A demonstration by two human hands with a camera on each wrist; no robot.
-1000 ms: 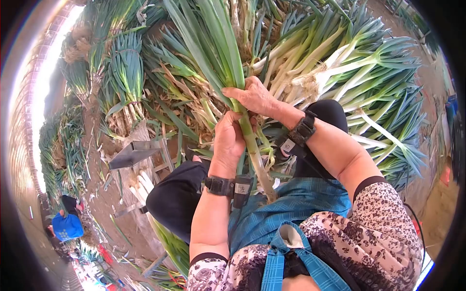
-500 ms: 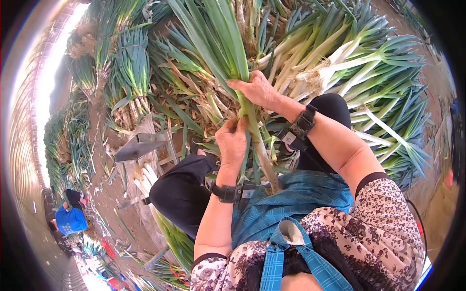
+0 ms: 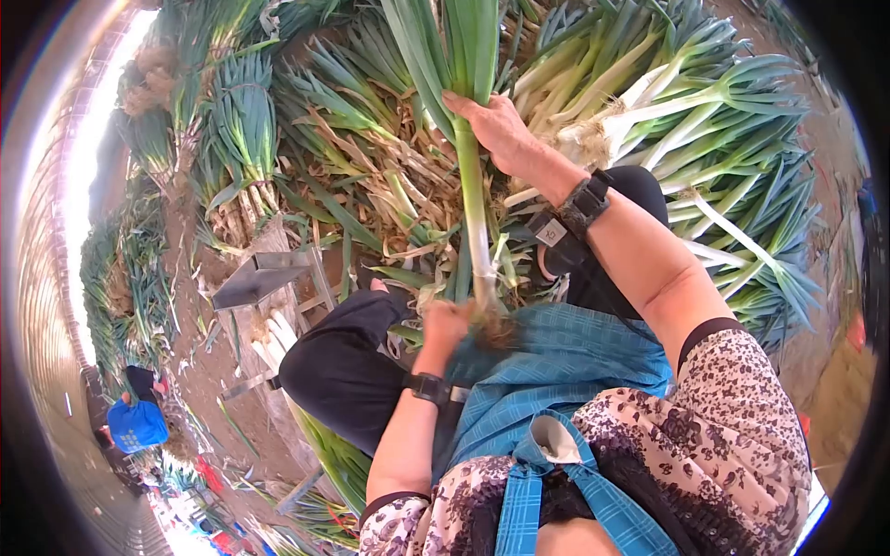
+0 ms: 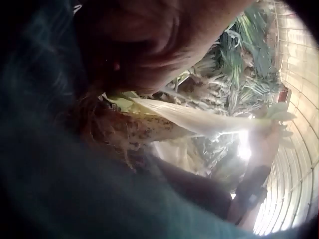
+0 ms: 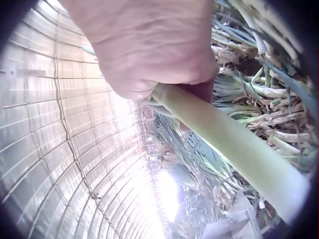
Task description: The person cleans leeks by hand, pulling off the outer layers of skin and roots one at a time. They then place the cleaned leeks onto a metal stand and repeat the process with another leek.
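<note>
In the head view a long green onion (image 3: pixel 476 208) stands upright over the lap, its green leaves up and its brown roots (image 3: pixel 491 332) down near the apron. My right hand (image 3: pixel 496 130) grips it just under the leaves; the right wrist view shows the curled fingers round the pale stalk (image 5: pixel 234 142). My left hand (image 3: pixel 447 322), blurred, is low beside the roots. In the left wrist view a pale peeled outer layer (image 4: pixel 194 117) runs from under the left hand (image 4: pixel 149 45), beside the brown root end (image 4: pixel 124 129). The left fingertips are hidden.
Many green onions lie heaped at the right (image 3: pixel 742 157). Tied bundles (image 3: pixel 246 120) stand at the left, with dry peelings (image 3: pixel 399 176) ahead. A metal stand (image 3: pixel 264 278) is beside the left knee (image 3: pixel 338 371). Another person in blue (image 3: pixel 137 422) is far left.
My left hand has moved from mid-stalk down to the root end, stripping an outer layer. My right hand has lifted the onion forward and more upright, keeping its grip below the leaves.
</note>
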